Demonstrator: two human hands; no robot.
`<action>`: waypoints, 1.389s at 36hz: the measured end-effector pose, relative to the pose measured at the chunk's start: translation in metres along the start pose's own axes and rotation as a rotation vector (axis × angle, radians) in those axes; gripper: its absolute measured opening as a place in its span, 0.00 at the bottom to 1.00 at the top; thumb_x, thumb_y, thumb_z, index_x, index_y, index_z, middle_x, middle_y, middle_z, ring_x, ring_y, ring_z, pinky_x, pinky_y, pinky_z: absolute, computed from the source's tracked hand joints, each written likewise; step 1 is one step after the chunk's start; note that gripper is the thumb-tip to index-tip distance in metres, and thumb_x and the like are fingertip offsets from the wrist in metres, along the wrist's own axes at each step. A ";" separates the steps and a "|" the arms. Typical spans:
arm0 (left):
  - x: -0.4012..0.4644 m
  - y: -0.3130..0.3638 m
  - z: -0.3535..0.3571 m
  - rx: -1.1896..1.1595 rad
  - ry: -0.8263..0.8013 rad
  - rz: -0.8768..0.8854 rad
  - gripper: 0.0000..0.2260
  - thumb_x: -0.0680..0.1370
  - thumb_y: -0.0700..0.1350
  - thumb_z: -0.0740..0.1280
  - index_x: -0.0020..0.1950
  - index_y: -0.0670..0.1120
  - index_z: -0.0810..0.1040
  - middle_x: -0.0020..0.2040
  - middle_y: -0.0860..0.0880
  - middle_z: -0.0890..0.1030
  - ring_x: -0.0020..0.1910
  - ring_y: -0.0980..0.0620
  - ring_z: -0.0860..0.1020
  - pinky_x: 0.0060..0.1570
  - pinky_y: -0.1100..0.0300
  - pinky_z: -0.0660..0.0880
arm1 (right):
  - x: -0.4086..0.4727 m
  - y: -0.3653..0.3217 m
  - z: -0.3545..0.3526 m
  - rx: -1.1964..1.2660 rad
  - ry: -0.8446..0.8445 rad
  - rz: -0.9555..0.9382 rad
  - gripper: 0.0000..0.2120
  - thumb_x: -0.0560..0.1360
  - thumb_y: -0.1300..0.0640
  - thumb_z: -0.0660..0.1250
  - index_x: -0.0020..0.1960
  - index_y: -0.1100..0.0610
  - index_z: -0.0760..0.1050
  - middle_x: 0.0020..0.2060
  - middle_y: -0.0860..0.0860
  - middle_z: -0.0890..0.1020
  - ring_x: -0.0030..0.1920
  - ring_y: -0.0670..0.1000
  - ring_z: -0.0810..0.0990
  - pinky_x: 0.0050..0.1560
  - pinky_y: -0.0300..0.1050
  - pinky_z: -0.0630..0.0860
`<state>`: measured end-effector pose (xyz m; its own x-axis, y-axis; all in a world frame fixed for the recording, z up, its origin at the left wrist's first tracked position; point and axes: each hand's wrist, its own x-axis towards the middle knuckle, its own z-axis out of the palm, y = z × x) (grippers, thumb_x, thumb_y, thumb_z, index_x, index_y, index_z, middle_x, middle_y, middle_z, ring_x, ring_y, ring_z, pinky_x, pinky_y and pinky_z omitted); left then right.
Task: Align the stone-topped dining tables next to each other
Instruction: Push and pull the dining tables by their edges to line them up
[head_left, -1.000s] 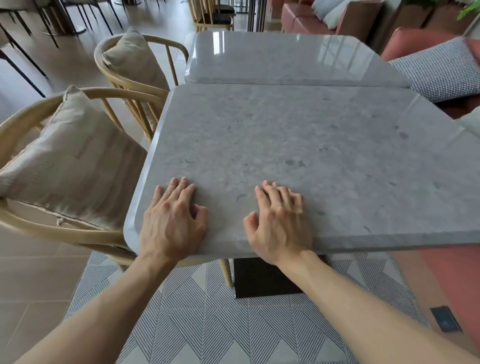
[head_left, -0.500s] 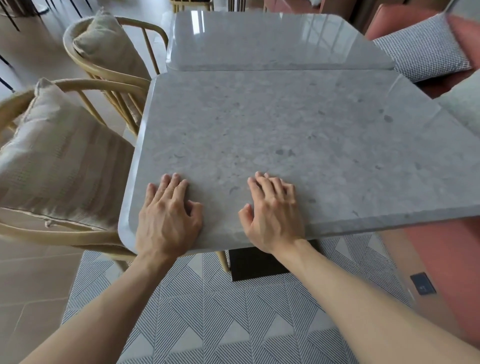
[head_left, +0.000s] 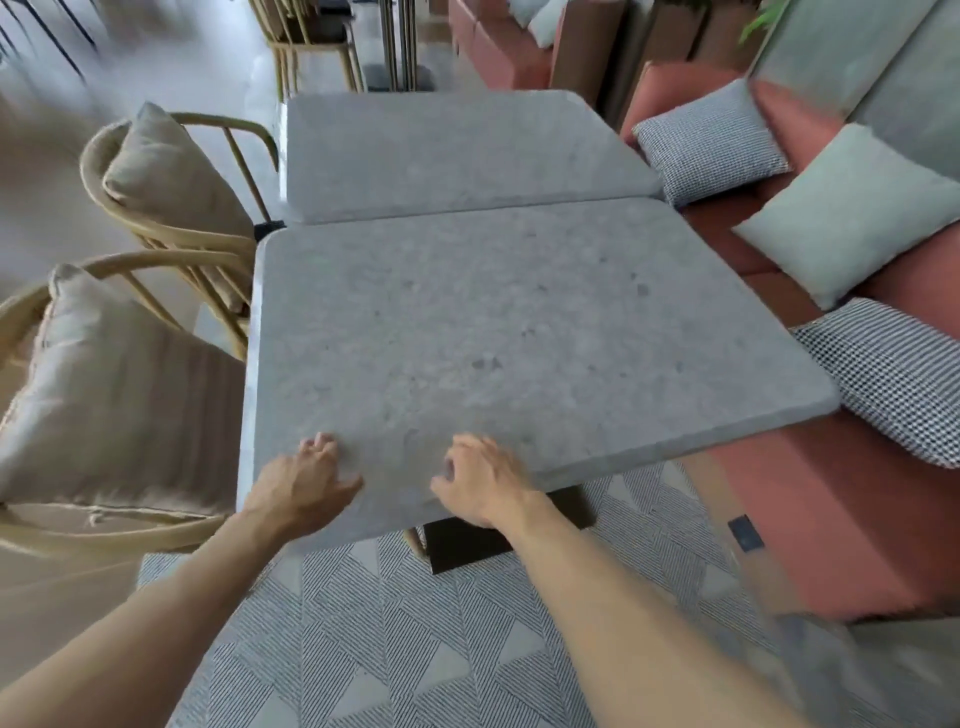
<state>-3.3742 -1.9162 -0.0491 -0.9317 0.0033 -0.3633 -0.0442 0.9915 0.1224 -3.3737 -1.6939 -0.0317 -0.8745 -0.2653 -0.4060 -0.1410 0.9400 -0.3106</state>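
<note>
Two grey stone-topped tables stand end to end. The near table (head_left: 519, 338) meets the far table (head_left: 447, 150) along a thin seam, and their side edges line up closely. Both my hands are over the near table's front edge. My left hand (head_left: 306, 483) sits near the front left corner with its fingers loosely bent, fingertips at the stone. My right hand (head_left: 480, 480) is a little to the right of it, fingers also loosely bent, holding nothing. The picture is blurred by motion.
Two wooden chairs with beige cushions (head_left: 119, 405) (head_left: 171, 182) crowd the tables' left side. A coral sofa (head_left: 831, 519) with checked and pale green cushions (head_left: 852, 218) runs along the right. A black table base (head_left: 467, 540) stands on a patterned rug (head_left: 415, 649).
Both hands lay flat on the near table; now their fingers are bent and the palms have lifted. My view has swung, showing more of the sofa on the right.
</note>
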 end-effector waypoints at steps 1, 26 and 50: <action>-0.009 0.005 -0.010 -0.014 -0.047 -0.004 0.19 0.76 0.58 0.62 0.61 0.49 0.77 0.60 0.44 0.80 0.55 0.43 0.80 0.47 0.56 0.72 | -0.019 0.004 -0.001 -0.004 -0.048 -0.015 0.21 0.79 0.48 0.59 0.63 0.61 0.76 0.73 0.56 0.68 0.72 0.57 0.66 0.72 0.57 0.63; -0.117 0.434 -0.225 -1.180 0.158 0.364 0.08 0.82 0.42 0.63 0.51 0.42 0.81 0.49 0.42 0.84 0.47 0.44 0.83 0.45 0.46 0.80 | -0.246 0.263 -0.318 0.644 0.462 -0.014 0.09 0.75 0.52 0.68 0.36 0.47 0.77 0.36 0.45 0.82 0.43 0.49 0.81 0.43 0.43 0.74; 0.113 0.591 -0.205 -1.683 0.435 0.167 0.10 0.78 0.43 0.63 0.47 0.42 0.83 0.42 0.41 0.84 0.41 0.47 0.82 0.41 0.51 0.78 | -0.039 0.432 -0.413 1.332 0.447 -0.069 0.09 0.78 0.64 0.63 0.44 0.61 0.81 0.39 0.57 0.84 0.39 0.56 0.82 0.39 0.45 0.76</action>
<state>-3.5793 -1.3569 0.1717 -0.9730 -0.2288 -0.0291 0.0230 -0.2220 0.9748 -3.5924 -1.1886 0.2049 -0.9911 0.0244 -0.1309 0.1298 -0.0440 -0.9906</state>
